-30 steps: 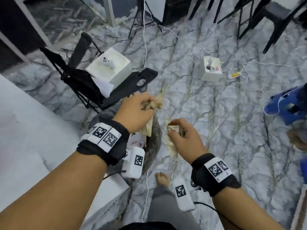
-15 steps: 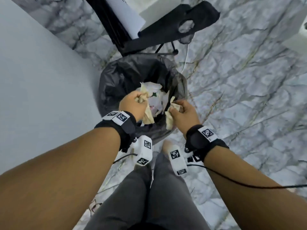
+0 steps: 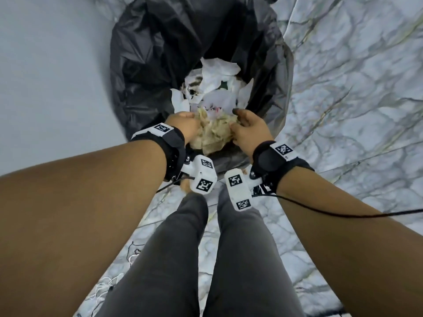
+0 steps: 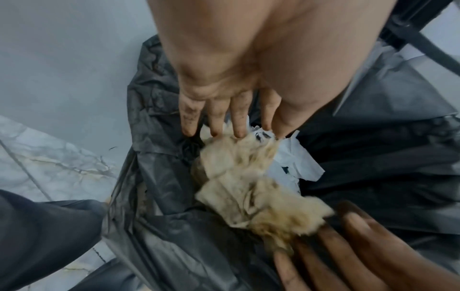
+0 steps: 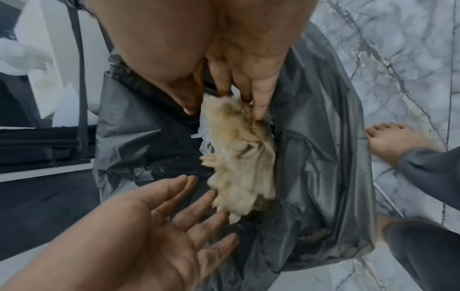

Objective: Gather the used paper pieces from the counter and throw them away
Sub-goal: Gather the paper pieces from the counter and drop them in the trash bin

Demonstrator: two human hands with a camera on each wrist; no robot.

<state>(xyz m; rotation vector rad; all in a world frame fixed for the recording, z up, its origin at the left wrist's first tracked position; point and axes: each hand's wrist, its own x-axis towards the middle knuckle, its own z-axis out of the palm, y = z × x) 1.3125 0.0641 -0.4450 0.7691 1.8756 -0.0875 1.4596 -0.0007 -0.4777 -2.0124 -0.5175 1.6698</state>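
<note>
Releasing: my left hand (image 3: 185, 124) and right hand (image 3: 248, 131), fingers spread, grasping nothing.
Paper wad (image 3: 212, 133): seemingly mid-drop, blurred.
Why here: over bin bag (image 3: 146, 65), nothing spills.

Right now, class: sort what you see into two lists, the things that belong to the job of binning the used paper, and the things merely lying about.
Belongs to the job:
- left hand, fingers straight
- right hand, fingers straight
- soiled yellowish paper wad between the hands
- black bin bag below

Just lying about:
- white paper scraps already in the bag
- marble floor
- black folding chair
</note>
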